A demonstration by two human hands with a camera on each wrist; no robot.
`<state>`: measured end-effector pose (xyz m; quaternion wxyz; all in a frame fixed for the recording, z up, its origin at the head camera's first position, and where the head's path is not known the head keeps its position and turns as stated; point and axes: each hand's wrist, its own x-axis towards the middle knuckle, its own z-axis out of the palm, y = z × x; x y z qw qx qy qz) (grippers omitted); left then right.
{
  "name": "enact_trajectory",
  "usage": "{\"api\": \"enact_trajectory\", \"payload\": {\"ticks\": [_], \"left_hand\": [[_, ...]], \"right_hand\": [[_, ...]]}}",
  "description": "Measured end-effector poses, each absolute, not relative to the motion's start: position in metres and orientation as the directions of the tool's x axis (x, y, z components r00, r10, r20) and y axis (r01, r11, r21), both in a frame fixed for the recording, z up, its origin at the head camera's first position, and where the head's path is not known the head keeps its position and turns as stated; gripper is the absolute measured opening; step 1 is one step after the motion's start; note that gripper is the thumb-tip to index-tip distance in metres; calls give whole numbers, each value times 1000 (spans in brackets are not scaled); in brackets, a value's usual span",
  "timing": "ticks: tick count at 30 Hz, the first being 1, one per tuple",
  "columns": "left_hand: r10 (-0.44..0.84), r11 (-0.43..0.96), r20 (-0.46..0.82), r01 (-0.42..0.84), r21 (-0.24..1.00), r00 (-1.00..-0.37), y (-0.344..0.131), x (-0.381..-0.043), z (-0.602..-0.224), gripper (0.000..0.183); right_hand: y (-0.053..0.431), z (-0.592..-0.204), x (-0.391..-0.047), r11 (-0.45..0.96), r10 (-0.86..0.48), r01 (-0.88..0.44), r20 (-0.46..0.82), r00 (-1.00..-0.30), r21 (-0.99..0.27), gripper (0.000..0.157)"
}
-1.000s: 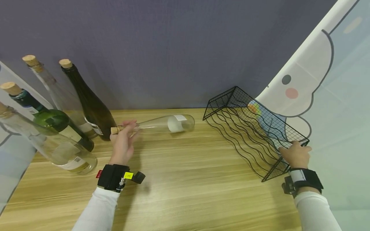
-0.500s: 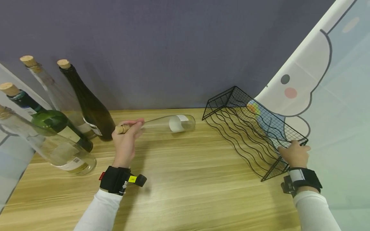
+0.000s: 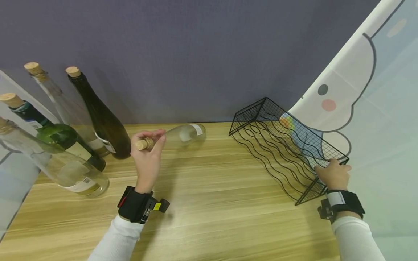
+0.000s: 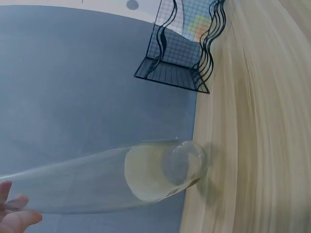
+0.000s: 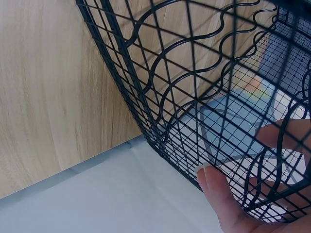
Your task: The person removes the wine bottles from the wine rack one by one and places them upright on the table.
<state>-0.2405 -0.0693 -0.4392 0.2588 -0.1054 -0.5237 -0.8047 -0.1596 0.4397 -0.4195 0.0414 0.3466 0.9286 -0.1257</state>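
A clear glass bottle (image 3: 184,136) with a cork and a white label is tilted, its corked neck raised towards me. My left hand (image 3: 147,154) grips it by the neck, just below the cork. In the left wrist view, the bottle's base (image 4: 187,165) is at the tabletop; I cannot tell if it touches. To the right, a black wire rack (image 3: 277,145) with wavy bars stands on the table. My right hand (image 3: 334,174) holds its near right corner. In the right wrist view, the thumb (image 5: 216,189) lies outside the mesh and the other fingers are on its far side.
Several corked bottles stand at the left: a dark one (image 3: 106,123), a green one (image 3: 62,139), and clear ones such as the front bottle (image 3: 70,174). A grey partition (image 3: 183,61) closes off the back of the wooden table (image 3: 209,217). A printed curtain (image 3: 385,145) hangs at the right.
My left hand has moved to the right and tipped the bottle's neck up from nearly level. The bottle's base has shifted left. My right hand and the rack stay in place.
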Motion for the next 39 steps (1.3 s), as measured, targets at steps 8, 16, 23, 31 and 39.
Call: {"api": "enact_trajectory", "payload": {"ticks": [8,16,23,31,39], "left_hand": [[-141,-97,565,579,809,-813,-67,-238,-435,35],[256,218,713,758,615,-652,-59,-239,-431,52],[420,170,648,757,631,-635,-52,-239,-428,54],[574,193,547,750,633,-609,-53,-235,-423,45],[580,233,534,753,615,-615,-57,-243,-428,32]], "right_hand": [[440,-420,-160,728,631,651,-162,-759,-214,71],[441,-420,-162,727,632,654,-169,-756,-208,71],[441,-419,-161,727,630,653,-172,-757,-210,71],[438,-418,-160,729,631,651,-161,-759,-213,71],[438,-418,-158,733,626,646,-159,-763,-214,71]]}}
